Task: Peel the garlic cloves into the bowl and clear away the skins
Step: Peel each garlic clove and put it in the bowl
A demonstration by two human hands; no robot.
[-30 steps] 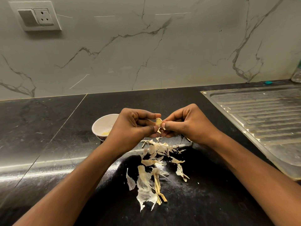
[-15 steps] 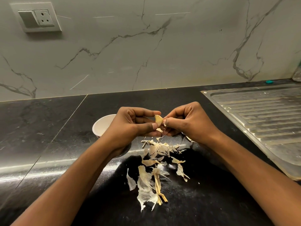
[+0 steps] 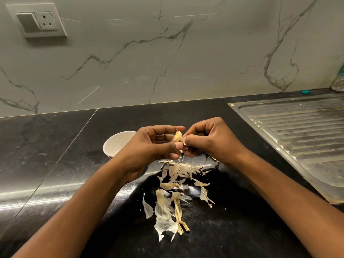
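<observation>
The left hand [image 3: 149,146] is gripping one garlic clove [image 3: 177,136] upright between thumb tip and curled forefinger, with its other fingers folded beneath. The right hand [image 3: 210,140], fingers curled tight, is pinching the clove's lower side, where a shred of skin is hanging, and the two hands are touching. Compared with a second ago, the clove is showing more pale yellow flesh and standing taller above the left thumb, and both hands are sitting a little higher over the counter. Judging from that, the skin is coming away and this clove is nearing ready for the bowl, though scraps are still clinging at its base. Just behind the left hand, one white bowl [image 3: 119,142] is resting on the black countertop [image 3: 55,164]. The hand is now covering its near side, so the number of peeled cloves inside cannot be told. Below the hands, one loose scatter of papery skins [image 3: 176,183] is lying on the counter: well over a dozen scraps, too overlapped for an exact count, none yet cleared. Further out are one ribbed steel draining board [image 3: 297,131] at the right, one small teal thing [image 3: 305,92] by the wall, and one wall plate [image 3: 37,21] carrying one switch and one socket.
</observation>
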